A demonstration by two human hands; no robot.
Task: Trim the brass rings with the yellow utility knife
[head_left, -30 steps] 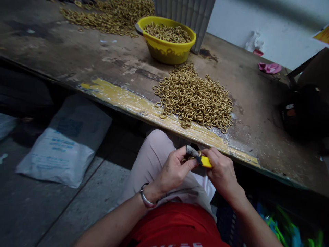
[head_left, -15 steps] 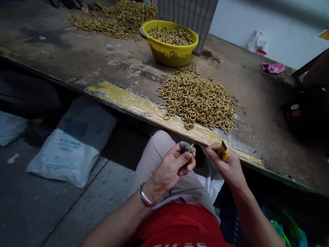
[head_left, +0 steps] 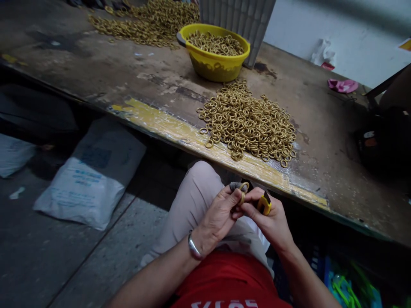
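Over my lap, my left hand (head_left: 221,211) pinches a gold-coloured ring (head_left: 243,193); its index finger wears a grey covering (head_left: 236,186). My right hand (head_left: 268,216) is closed around a yellow cutter (head_left: 265,204) with a dark blade pointing up, and its thumb and fingertips meet the left fingers at the ring. Just beyond my hands, a heap of similar rings (head_left: 248,122) lies at the table's front edge. Behind that heap stands a yellow basin (head_left: 215,68) filled with rings.
The worn table (head_left: 154,81) runs across the view. Another ring pile (head_left: 144,25) lies at its far left. A grey ribbed panel (head_left: 237,25) stands behind the basin. A pink cloth (head_left: 343,85) lies at right, and a white sack (head_left: 86,179) rests on the floor.
My right hand has moved left with the cutter and now meets my left hand at the ring. My left hand has shifted slightly right.
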